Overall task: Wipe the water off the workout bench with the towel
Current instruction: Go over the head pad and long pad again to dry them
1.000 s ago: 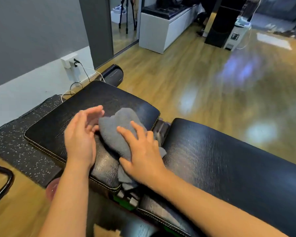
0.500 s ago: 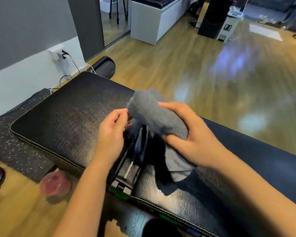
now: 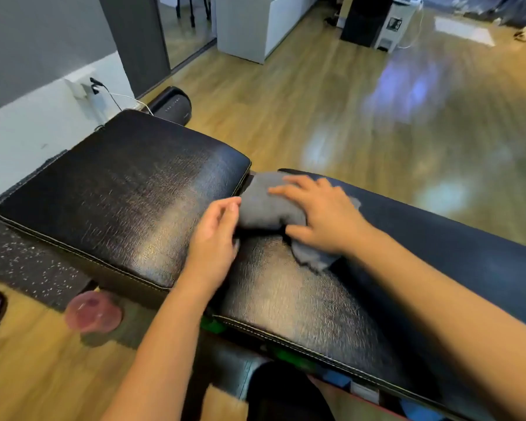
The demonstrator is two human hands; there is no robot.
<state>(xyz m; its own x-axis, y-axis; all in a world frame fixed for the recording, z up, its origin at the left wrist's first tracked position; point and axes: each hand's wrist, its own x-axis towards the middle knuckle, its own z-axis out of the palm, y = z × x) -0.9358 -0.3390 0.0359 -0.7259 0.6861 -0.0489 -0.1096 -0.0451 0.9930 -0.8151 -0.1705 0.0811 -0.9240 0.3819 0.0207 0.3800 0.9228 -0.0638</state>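
Observation:
The black padded workout bench has a seat pad [image 3: 119,192] on the left and a long back pad [image 3: 316,302] on the right, with a gap between them. A bunched grey towel [image 3: 264,205] lies at the far end of that gap, partly on the back pad. My right hand [image 3: 325,217] lies over the towel, fingers across its top and thumb tucked against its near side, holding it down on the pad. My left hand [image 3: 216,238] sits at the edge of the seat pad, its loosely curled fingertips touching the towel's left end. No water drops are distinguishable on the glossy leather.
A pink round object [image 3: 93,311] stands on the wooden floor by the bench's near side. A speckled black mat [image 3: 22,262] lies under the seat end. A black cylinder [image 3: 172,106] and a wall socket with cables [image 3: 82,89] are beyond the seat pad; a white cabinet [image 3: 249,28] stands farther back.
The right hand held the towel lifted above the gap half a second ago; it has now brought it down onto the far end of the back pad. The left hand followed to the towel's left end.

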